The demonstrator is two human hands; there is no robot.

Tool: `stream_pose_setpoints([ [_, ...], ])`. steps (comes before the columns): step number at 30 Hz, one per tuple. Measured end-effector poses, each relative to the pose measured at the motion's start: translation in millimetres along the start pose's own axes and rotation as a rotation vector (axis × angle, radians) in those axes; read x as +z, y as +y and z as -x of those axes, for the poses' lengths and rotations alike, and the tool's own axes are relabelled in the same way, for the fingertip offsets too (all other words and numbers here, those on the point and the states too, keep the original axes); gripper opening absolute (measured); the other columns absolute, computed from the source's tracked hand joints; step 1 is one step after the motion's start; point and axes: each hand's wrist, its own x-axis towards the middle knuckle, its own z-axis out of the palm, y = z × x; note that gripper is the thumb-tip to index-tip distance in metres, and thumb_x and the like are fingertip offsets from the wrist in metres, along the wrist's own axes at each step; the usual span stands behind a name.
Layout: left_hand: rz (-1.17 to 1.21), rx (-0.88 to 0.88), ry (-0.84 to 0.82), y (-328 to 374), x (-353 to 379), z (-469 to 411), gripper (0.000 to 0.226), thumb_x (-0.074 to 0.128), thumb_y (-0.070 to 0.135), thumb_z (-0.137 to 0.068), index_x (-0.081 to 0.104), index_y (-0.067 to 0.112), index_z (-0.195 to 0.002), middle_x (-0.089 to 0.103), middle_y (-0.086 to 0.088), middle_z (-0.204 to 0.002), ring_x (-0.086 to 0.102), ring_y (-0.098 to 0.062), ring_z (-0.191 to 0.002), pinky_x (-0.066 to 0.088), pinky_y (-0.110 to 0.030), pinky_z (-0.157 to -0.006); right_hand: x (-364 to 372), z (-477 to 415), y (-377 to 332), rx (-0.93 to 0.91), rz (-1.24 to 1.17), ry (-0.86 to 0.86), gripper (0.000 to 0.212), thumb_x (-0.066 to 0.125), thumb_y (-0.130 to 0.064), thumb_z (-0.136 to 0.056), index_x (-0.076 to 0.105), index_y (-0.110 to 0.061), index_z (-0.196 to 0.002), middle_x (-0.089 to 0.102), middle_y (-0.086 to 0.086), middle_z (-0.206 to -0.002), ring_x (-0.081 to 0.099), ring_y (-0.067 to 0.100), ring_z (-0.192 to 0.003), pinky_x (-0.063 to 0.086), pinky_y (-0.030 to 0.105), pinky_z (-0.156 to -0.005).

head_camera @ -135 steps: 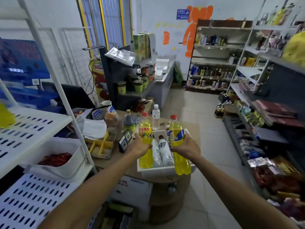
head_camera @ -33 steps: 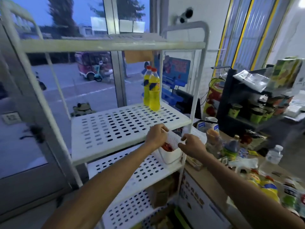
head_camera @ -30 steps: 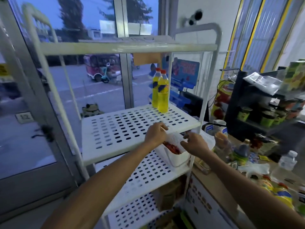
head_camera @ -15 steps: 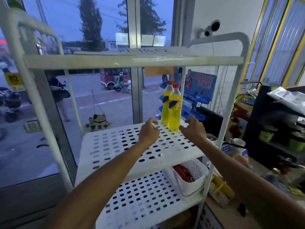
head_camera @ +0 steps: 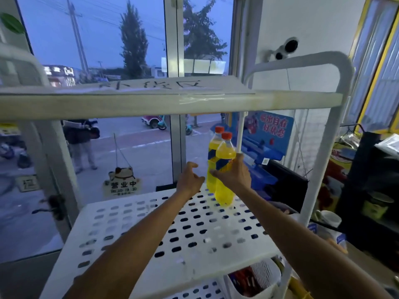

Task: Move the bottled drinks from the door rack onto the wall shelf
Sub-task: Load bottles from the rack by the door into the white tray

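Note:
Two yellow drink bottles with red caps stand on the white perforated shelf (head_camera: pixel 151 229) at its far right corner, by the glass door. My right hand (head_camera: pixel 234 175) grips the nearer bottle (head_camera: pixel 224 190) around its blue label. The farther bottle (head_camera: pixel 212 147) stands just behind and to the left of it. My left hand (head_camera: pixel 190 180) hovers just left of the bottles with fingers loosely spread, holding nothing; I cannot tell whether its fingertips touch the farther bottle.
A top shelf (head_camera: pixel 151 100) with a taped paper sign runs overhead. A white basket (head_camera: pixel 259 279) with red packets sits on the lower shelf at right. The rack's white post (head_camera: pixel 319 169) stands right of the bottles. A dark counter with goods lies far right.
Both hands rose from the basket on the lower shelf to the bottles on the middle shelf. My right hand has closed around the nearer bottle; the left came up beside them.

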Motion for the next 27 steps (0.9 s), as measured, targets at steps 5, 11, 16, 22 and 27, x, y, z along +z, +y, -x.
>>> stream_pose_setpoints([
  [5, 0.039, -0.016, -0.040, -3.5, 15.5, -16.9, 0.067, 0.076, 0.020, -0.082, 0.038, 0.012, -0.136, 0.054, -0.010, -0.104, 0.052, -0.021, -0.092, 0.039, -0.027, -0.074, -1.4, -1.1, 10.2, -0.038, 0.070, -0.053, 0.083, 0.081, -0.036, -0.070, 0.027, -0.013, -0.129, 0.056, 0.004, -0.100, 0.058, 0.030, -0.092, 0.043, 0.034, -0.068],
  [11, 0.096, 0.020, -0.074, -1.8, 44.6, -25.4, 0.097, 0.088, 0.034, -0.067, 0.032, 0.012, -0.143, 0.049, -0.011, -0.126, 0.053, -0.025, -0.113, 0.049, -0.037, -0.091, -19.6, 9.8, 28.2, -0.068, 0.026, 0.002, 0.092, 0.085, -0.054, -0.057, 0.035, -0.018, -0.125, 0.055, -0.003, -0.095, 0.053, 0.022, -0.083, 0.042, 0.034, -0.068],
  [16, 0.115, 0.016, 0.016, -1.7, 70.1, -40.6, 0.076, 0.084, 0.036, -0.072, 0.042, 0.016, -0.133, 0.059, -0.002, -0.111, 0.061, -0.025, -0.105, 0.052, -0.042, -0.089, -22.5, 15.2, 35.3, -0.052, -0.035, 0.046, 0.074, 0.081, -0.051, -0.061, 0.035, -0.025, -0.112, 0.059, -0.006, -0.096, 0.061, 0.021, -0.087, 0.049, 0.036, -0.072],
  [22, 0.058, 0.028, 0.058, -6.0, 69.3, -26.5, 0.049, 0.070, 0.047, -0.079, 0.049, 0.022, -0.116, 0.064, 0.001, -0.106, 0.063, -0.024, -0.099, 0.050, -0.035, -0.079, -11.6, 18.7, 36.8, -0.040, -0.031, 0.041, 0.067, 0.081, -0.037, -0.062, 0.035, -0.027, -0.110, 0.058, -0.006, -0.099, 0.061, 0.020, -0.091, 0.048, 0.034, -0.072],
  [27, -0.005, 0.039, 0.108, -10.3, 54.6, -4.3, 0.052, 0.073, 0.043, -0.081, 0.050, 0.022, -0.122, 0.064, -0.002, -0.114, 0.062, -0.026, -0.102, 0.046, -0.033, -0.077, -12.8, 22.2, 33.9, 0.017, 0.003, -0.003, 0.070, 0.081, -0.037, -0.070, 0.036, -0.018, -0.120, 0.059, 0.003, -0.104, 0.059, 0.025, -0.098, 0.048, 0.039, -0.080],
])
